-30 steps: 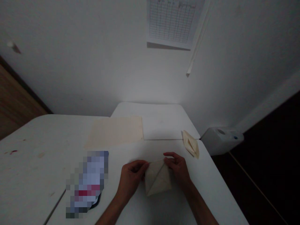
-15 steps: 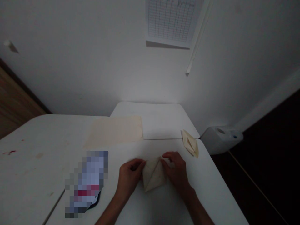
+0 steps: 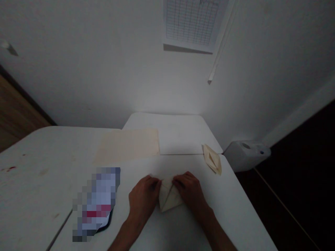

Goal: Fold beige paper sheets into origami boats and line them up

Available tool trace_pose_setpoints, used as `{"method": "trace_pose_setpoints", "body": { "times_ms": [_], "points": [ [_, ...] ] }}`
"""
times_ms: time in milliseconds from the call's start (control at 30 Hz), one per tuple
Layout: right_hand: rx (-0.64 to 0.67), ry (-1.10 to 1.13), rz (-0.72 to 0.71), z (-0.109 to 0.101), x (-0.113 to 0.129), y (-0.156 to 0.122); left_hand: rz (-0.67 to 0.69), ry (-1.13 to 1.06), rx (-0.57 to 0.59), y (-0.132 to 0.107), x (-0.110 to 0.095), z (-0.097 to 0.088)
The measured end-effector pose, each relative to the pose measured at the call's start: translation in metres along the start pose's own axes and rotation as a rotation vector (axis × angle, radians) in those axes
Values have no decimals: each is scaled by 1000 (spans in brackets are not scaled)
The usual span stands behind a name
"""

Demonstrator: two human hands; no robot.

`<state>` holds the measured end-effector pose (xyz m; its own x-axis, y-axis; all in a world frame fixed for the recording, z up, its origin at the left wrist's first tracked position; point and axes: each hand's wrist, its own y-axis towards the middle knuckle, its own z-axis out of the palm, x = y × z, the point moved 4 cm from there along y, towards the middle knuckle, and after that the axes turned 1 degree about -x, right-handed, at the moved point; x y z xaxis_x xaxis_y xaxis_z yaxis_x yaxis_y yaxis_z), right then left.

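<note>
A square of folded cream paper (image 3: 169, 200) lies on the white table in front of me, with a diagonal fold line across it. My left hand (image 3: 144, 195) pinches its upper left corner between thumb and fingers. On the other side, my right hand (image 3: 188, 188) is closed on the upper edge near the diagonal and covers the right part of the sheet. Farther back, at the table's right edge, rests another folded paper piece (image 3: 212, 159), pointed in outline with a slit in the middle.
A flat cream sheet (image 3: 128, 146) lies at the back left. Left of my hands is a phone (image 3: 106, 223), mostly pixelated. The white table (image 3: 251, 223) has red stains (image 3: 10, 168) at far left. A pale container (image 3: 247, 157) stands beyond the right edge. Printed paper (image 3: 192, 21) hangs on the wall.
My right hand has moved left over the folded paper, its fingers now closed near the diagonal. My left hand has shifted slightly left, still at its corner.
</note>
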<state>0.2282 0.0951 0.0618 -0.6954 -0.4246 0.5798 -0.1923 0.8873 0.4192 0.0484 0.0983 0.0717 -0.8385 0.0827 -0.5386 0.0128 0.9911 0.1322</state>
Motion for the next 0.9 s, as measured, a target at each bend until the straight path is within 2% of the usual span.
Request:
{"method": "trace_pose_setpoints", "body": {
  "times_ms": [167, 367, 700, 900],
  "points": [
    [22, -59, -21, 0, 4, 2, 2, 50, 7, -1, 0, 1],
    [-10, -26, 20, 1, 1, 1, -24, 49, -4, 0, 4, 4],
    [2, -56, 21, 3, 3, 0, 205, 113, 69, 3, 8, 3],
    [20, -138, -8, 3, 6, -1, 237, 114, 55, 4, 9, 4]
  ]
}}
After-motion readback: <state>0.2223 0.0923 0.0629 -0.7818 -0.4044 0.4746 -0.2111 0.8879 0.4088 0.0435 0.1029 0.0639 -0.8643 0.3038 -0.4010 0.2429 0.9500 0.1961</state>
